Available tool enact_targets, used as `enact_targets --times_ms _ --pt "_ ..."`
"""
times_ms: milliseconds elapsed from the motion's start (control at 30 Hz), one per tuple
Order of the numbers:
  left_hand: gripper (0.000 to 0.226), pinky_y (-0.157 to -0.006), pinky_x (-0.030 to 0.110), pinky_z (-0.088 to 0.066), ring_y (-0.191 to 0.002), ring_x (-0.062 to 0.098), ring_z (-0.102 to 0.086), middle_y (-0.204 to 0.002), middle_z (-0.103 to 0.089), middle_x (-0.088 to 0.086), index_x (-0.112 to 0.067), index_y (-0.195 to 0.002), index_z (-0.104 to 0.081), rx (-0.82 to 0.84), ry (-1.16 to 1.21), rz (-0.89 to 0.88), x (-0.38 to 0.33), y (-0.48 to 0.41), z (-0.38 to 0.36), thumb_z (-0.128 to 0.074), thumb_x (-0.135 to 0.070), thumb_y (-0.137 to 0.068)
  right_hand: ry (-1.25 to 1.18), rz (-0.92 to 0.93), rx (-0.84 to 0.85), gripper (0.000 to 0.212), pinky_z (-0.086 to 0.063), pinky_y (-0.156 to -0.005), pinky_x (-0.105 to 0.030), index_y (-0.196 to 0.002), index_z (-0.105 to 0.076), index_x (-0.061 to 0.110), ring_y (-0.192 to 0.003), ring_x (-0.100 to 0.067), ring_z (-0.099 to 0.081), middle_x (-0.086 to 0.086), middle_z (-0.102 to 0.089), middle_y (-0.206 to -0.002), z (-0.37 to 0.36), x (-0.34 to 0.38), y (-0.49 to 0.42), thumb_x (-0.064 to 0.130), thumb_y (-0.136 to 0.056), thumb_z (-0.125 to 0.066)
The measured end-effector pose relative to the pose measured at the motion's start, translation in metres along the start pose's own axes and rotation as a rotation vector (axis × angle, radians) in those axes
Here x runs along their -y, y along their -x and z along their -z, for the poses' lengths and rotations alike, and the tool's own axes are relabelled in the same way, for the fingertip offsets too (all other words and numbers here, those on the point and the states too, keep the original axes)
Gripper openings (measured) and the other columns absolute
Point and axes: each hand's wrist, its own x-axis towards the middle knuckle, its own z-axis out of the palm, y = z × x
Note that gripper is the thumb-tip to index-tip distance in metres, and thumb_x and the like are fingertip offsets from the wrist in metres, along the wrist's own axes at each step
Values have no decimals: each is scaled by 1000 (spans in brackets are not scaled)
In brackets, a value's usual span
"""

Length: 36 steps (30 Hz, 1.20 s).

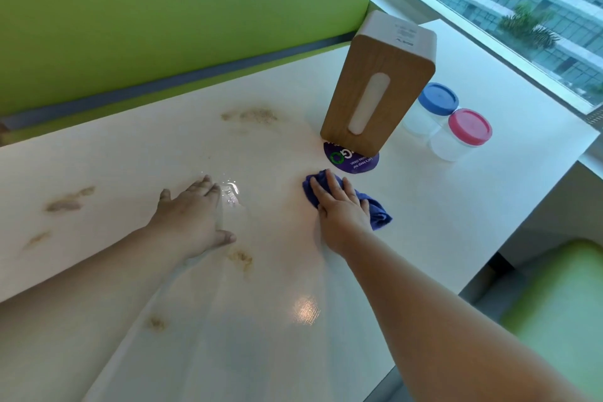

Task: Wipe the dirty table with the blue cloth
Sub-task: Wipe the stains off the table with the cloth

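Table [424,202], smeared brown at left, lies under a flat, empty left hand [192,215] beside a puddle [230,194]; the right hand [341,212] presses the blue cloth [378,214] down with straight fingers near a wooden box [375,91] and jars [463,140], which a wide swipe could knock over.

The right hand [341,206] lies flat on the cloth [378,214] on the counter [440,222], with the left hand [192,215] flat to its left. Just beyond the right hand lies a sticker [352,161]; a dispenser box [375,85] stands upright on the sticker's far edge. Two jars [463,137] stand right of the box.
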Motion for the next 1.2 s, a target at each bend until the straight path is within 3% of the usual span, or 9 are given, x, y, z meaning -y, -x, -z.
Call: enact_targets --times_ms 133,333,533,767,900,1033,1200 --pt "102 -116 53 -8 -147 11 0 -160 5 0 -15 -149 -7 -3 -16 -9 2 0 0 -57 -65 -75 18 151 2 50 -8 -116 -51 -145 -19 49 -147 -16 3 20 3 -158 -5 -8 17 24 -102 -26" --pt "103 -116 53 -10 -147 10 -1 -160 1 1 -15 -149 -9 -8 -51 -7 1 -4 0 -57 -66 -74 1 -24 -4 52 -7 -115 -54 -147 -11 44 -147 -20 6 15 8 -159 7 7 -26 25 -101 -26" --pt "103 -117 53 -10 -146 10 -1 -160 1 1 -14 -149 -10 -23 -14 -24 4 -3 -2 -57 -66 -74 57 210 -7 51 -8 -116 -50 -147 -15 44 -147 -15 3 20 4 -158 -10 21 -7 25 -101 -28" --pt "101 -116 54 -10 -146 11 -5 -160 -4 1 -15 -148 -12 -45 -44 -33 5 -4 -3 -57 -66 -74 13 37 -7 53 -6 -115 -50 -148 -14 41 -147 -17 5 15 4 -159 6 34 -44 20 -101 -28" --pt "99 -115 54 -11 -146 13 -9 -159 -7 2 -14 -147 -16 -63 -56 -59 5 -2 0 -56 -67 -74 20 147 22 52 -6 -116 -50 -148 -14 41 -147 -17 5 16 5 -159 -2 70 -54 23 -101 -28" --pt "84 -117 52 -10 -144 14 -15 -157 -15 -1 -18 -144 -27 -132 105 -29 18 5 6 -50 -67 -79 -56 287 -5 50 -10 -117 -46 -145 -29 40 -147 -14 -6 18 -10 -158 -9 59 -40 19 -100 -33" --pt "76 -116 50 -14 -144 16 -18 -158 -13 3 -14 -143 -28 -129 123 96 52 11 3 -41 -63 -86 -169 250 -90 45 -16 -116 -39 -140 -43 31 -145 -14 -18 13 -27 -154 -7 58 -51 16 -98 -42"
